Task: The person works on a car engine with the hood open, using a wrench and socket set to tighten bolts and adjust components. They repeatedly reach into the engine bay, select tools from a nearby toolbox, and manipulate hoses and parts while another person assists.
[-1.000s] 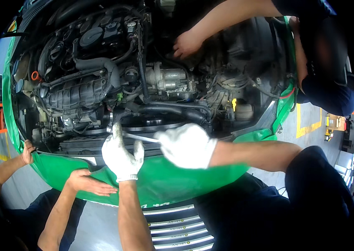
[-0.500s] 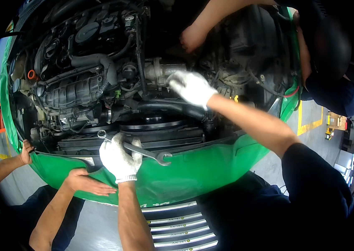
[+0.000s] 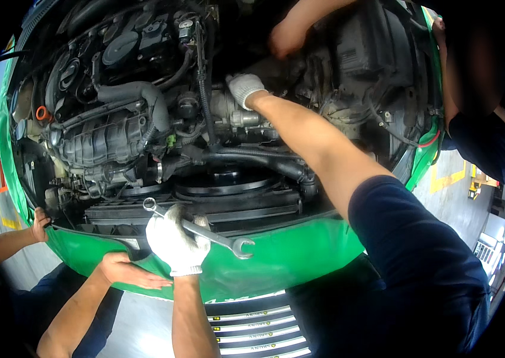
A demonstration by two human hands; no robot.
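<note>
My left hand point(image 3: 176, 241), in a white knit glove, is closed around a combination wrench point(image 3: 219, 239) above the front edge of the engine bay. The wrench lies slantwise, its ring end up at the left and its open jaw down at the right. My right hand point(image 3: 245, 89), gloved the same way, reaches deep into the bay at the top of a grey metal housing point(image 3: 224, 107). Its fingers point into the dark and are mostly hidden, so their grip does not show. Below that forearm runs a thick black hose point(image 3: 264, 159).
A green cover point(image 3: 276, 256) drapes over the car's front edge. At left, a co-worker's hand point(image 3: 130, 271) rests against it. Another person's hand point(image 3: 288, 40) reaches in from the far right, close to mine. A ribbed black manifold point(image 3: 100, 143) stands left of centre. Striped step treads point(image 3: 258, 328) lie below.
My right hand has moved farther into the bay, up and slightly left. My left hand and the wrench have shifted slightly down and right in the picture. The other person's hand has moved right.
</note>
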